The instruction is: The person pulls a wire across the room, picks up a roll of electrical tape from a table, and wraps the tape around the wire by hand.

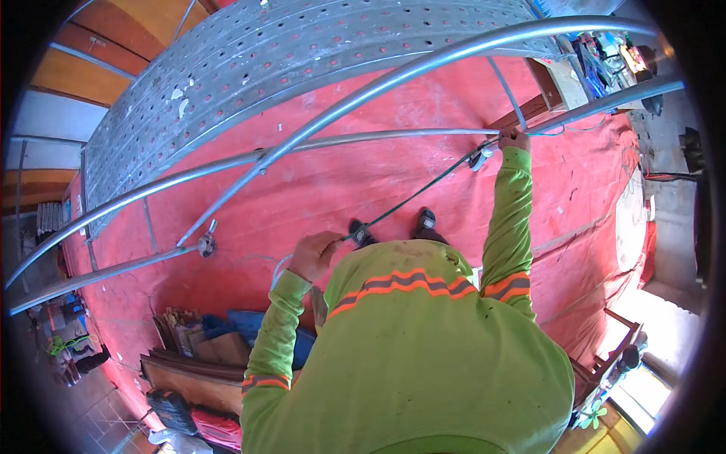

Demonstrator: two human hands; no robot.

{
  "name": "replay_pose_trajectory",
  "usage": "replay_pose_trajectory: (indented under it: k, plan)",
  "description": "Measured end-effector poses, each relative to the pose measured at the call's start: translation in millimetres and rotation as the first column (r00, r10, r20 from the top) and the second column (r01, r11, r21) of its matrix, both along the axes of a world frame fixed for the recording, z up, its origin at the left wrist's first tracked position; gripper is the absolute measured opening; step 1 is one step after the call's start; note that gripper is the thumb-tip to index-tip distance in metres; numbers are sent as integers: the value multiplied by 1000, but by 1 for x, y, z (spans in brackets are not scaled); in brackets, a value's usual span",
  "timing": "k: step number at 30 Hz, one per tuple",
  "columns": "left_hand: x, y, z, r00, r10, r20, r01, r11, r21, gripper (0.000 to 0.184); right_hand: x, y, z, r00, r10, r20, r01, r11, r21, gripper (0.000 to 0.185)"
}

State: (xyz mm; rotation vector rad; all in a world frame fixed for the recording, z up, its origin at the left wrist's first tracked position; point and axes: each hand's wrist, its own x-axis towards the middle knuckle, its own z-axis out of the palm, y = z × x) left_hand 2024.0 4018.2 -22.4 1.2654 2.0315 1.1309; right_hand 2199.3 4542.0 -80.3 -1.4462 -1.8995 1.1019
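A dark green rope (417,194) runs taut on a slant between my two hands. My left hand (312,256) is closed around its lower end, in front of my torso. A pale cord loop (278,269) hangs beside that hand. Farther out to the right, my right hand (514,139) is closed on the rope's upper end, against a metal scaffold tube (423,133) where tubes meet. Its fingertips are partly hidden. Just below the right hand, a metal coupler (479,157) sits at the joint.
A perforated metal scaffold plank (302,57) spans the top, with a diagonal tube (363,87) crossing before it. Another coupler (206,244) is at left. Red sheeting (363,174) covers the floor. A wooden box (189,374) with boards and blue material stands lower left.
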Motion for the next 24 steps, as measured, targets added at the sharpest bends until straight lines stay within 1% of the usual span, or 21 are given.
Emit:
replay_pose_trajectory:
  k: [1,4,6,7,8,9,10,13,17,19,20,21,22,23,24]
  plan:
    - [-1,-5,-2,999,-9,49,10,1000,-20,17,5,1,0,1000,-11,21,11,1000,21,9]
    - [-10,-34,-5,964,44,264,43,948,-315,16,22,12,1,994,-50,95,40,995,95,7]
    - [0,-43,-4,839,143,525,43,944,-326,17,34,31,-20,985,-74,158,44,981,187,14]
    - [7,-45,-3,745,194,639,43,941,-336,18,42,42,-40,984,-86,153,55,979,199,20]
    - [12,-46,-3,677,209,705,54,942,-331,19,45,49,-39,907,-319,-274,264,939,-219,21]
    - [15,-44,-3,609,221,761,59,945,-322,20,44,66,-39,593,-621,-512,223,738,-637,23]
    - [17,-41,-3,539,230,810,64,948,-311,21,41,75,-39,166,-875,-456,-52,454,-890,24]
    - [28,-34,-5,472,226,852,15,964,-264,18,41,83,-51,123,-845,-521,-214,490,-845,19]
    - [42,-22,6,482,281,830,-62,956,-288,17,39,78,-74,37,-817,-576,-422,510,-750,15]
    - [47,-11,14,477,298,827,-58,949,-309,17,27,44,-47,119,-760,-638,-226,605,-763,18]
    - [51,-8,10,481,292,827,-77,953,-291,17,31,29,-36,173,-738,-652,-117,642,-757,21]
    - [56,-8,4,483,289,827,-98,956,-277,17,48,41,-74,157,-678,-718,-256,675,-693,28]
    - [59,-6,1,488,287,824,-122,958,-261,17,54,36,-92,183,-560,-808,-237,773,-589,28]
    - [62,-1,3,496,279,822,-122,960,-252,17,67,23,-108,368,-344,-864,-202,877,-436,27]
    - [65,5,6,504,272,820,-126,962,-242,18,75,2,-102,362,-413,-836,-156,857,-491,28]
